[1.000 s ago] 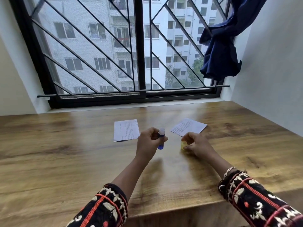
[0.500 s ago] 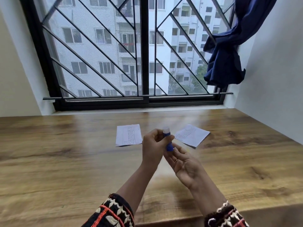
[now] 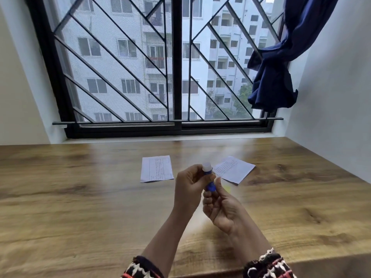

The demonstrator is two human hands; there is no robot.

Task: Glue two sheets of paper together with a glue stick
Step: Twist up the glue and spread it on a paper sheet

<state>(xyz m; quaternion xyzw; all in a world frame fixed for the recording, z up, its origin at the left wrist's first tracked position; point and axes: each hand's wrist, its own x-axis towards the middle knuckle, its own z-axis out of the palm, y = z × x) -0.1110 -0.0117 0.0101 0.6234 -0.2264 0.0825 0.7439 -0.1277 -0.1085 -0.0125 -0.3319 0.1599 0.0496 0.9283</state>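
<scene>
I hold a blue glue stick (image 3: 209, 177) upright above the table, its white glue tip bare at the top. My left hand (image 3: 190, 187) grips the upper barrel. My right hand (image 3: 219, 205) pinches the base from below with thumb and fingers. Two small white sheets with printed lines lie flat on the wooden table beyond my hands: the left sheet (image 3: 157, 168) is squared to me and the right sheet (image 3: 233, 171) is turned at an angle. A small yellow cap (image 3: 227, 189) lies on the table just right of my right hand, blurred.
The wooden table (image 3: 80, 197) runs back to a window sill and a black barred window (image 3: 176, 77). A white wall (image 3: 341, 117) bounds the table on the right. A knotted blue curtain (image 3: 275, 83) hangs at the window's right side.
My right hand left the yellow cap on the table and came up under the glue stick, taking hold of its base. The left hand lifted the stick slightly. The view tilted up.
</scene>
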